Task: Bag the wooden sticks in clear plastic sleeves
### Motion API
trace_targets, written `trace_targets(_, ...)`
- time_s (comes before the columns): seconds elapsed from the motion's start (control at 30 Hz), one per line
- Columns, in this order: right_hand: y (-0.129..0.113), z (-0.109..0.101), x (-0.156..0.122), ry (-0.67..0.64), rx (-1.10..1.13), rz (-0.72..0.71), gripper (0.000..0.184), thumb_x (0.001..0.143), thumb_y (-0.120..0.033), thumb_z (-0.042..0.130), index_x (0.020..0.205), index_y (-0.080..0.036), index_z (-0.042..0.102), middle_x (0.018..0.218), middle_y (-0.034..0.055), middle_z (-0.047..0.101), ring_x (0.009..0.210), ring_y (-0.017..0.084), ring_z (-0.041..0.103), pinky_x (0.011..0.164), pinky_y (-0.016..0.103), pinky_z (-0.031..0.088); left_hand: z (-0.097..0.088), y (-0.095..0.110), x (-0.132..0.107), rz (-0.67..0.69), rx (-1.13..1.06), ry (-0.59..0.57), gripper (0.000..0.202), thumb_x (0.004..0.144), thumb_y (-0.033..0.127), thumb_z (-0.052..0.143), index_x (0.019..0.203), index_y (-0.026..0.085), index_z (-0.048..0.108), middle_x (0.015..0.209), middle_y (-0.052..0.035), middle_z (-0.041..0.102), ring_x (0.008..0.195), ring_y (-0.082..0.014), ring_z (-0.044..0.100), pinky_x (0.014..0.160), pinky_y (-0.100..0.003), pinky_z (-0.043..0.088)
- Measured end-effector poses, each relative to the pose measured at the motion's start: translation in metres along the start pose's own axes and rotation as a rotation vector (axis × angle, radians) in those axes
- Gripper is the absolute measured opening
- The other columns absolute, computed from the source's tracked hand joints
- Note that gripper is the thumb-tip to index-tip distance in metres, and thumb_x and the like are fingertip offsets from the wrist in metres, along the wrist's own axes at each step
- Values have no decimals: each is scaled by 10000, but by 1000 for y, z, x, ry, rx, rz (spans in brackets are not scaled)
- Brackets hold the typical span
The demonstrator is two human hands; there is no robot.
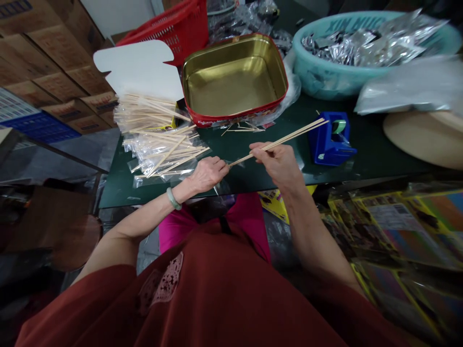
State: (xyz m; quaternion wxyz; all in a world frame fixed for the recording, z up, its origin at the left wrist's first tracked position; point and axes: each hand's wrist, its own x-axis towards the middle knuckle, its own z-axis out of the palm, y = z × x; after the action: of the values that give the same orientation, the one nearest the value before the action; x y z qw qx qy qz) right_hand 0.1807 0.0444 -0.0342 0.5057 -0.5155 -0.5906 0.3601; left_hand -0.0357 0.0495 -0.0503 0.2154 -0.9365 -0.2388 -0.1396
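Note:
My right hand [277, 161] pinches a few thin wooden sticks [289, 138] that slant from lower left to upper right over the table. At their lower end my left hand [210, 173] is closed, with a bit of clear plastic bag [217, 189] showing below its fingers. Whether the stick ends lie inside that bag I cannot tell. Left of my left hand lies a pile of similar sticks [162, 154] in clear bags, heaped against an open white box [141, 67]. A few loose sticks [246, 129] rest by the tin.
A red tin [235, 115] with a gold inside stands at the table's back. To the right are a blue tape dispenser [331, 140] and a turquoise basin [307, 72] holding silvery packets. Behind the tin is a red basket [166, 29]. Stacked cartons [54, 72] stand left.

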Motion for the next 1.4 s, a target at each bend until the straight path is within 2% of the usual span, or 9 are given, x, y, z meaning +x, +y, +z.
trace_targets(0.17, -4, -6, 2, 13, 13, 4, 133, 749, -260, 646, 698, -155, 710, 796, 31, 696, 616, 110, 549, 557, 258, 453, -2, -1, -2, 8, -7, 31, 344, 996, 153, 316, 827, 136, 615, 652, -55, 566, 638, -156, 503, 553, -288, 283)
trace_targets(0.33, -1, 6, -6, 104, -9, -8, 158, 762, -294, 642, 722, -154, 705, 809, 34, 692, 645, 124, 576, 567, 260, 457, -3, 2, -1, 13, 26, 73, 340, 991, 139, 317, 824, 139, 613, 651, -46, 566, 633, -151, 495, 548, -289, 275)
trace_targets(0.47, 6, 15, -13, 160, 46, -12, 176, 767, -313, 626, 703, -166, 699, 865, 47, 708, 712, 137, 618, 606, 264, 491, 5, 6, 0, -5, 8, -5, 316, 975, 119, 329, 850, 138, 619, 665, -52, 571, 646, -158, 505, 554, -290, 292)
trace_targets(0.6, 15, 10, -13, 185, 166, 114, 172, 746, -339, 657, 706, -179, 705, 797, 31, 697, 717, 148, 631, 578, 260, 514, 15, 11, 6, -25, -20, -42, 308, 954, 95, 343, 842, 137, 626, 683, -70, 587, 664, -175, 518, 552, -299, 297)
trace_targets(1.03, 18, 16, -19, -21, 318, 330, 319, 699, -476, 708, 760, -164, 674, 768, 46, 720, 667, 152, 689, 516, 217, 514, 17, 15, 17, -12, -45, 0, 389, 979, 129, 281, 840, 140, 644, 665, -67, 570, 667, -170, 506, 572, -291, 322)
trace_targets(1.17, 22, 17, -18, -36, 364, 345, 299, 659, -449, 733, 713, -167, 649, 695, 33, 712, 580, 141, 664, 483, 222, 506, 17, 16, 12, -131, -167, 6, 340, 981, 184, 319, 891, 141, 644, 772, -84, 626, 740, -180, 532, 636, -298, 392)
trace_targets(1.27, 24, 18, -17, 15, 323, 243, 199, 677, -358, 706, 663, -163, 667, 650, 19, 687, 572, 134, 644, 498, 232, 502, 18, 18, 4, -344, -334, 28, 332, 964, 325, 437, 1160, 101, 583, 1060, -147, 642, 969, -218, 563, 788, -327, 465)
trace_targets(1.33, 26, 19, -16, 44, 291, 182, 154, 680, -310, 682, 637, -162, 677, 635, 12, 678, 566, 125, 624, 499, 231, 492, 19, 19, -2, -421, -413, -62, 441, 931, 375, 506, 1256, 77, 524, 1098, -163, 634, 1012, -234, 571, 812, -332, 478)
trace_targets(1.4, 27, 18, -13, 63, 271, 153, 131, 673, -282, 669, 610, -167, 676, 609, 1, 667, 541, 115, 597, 493, 232, 484, 22, 18, -6, -430, -445, -212, 384, 931, 341, 502, 1219, 92, 550, 1039, -139, 659, 965, -225, 602, 776, -313, 478)
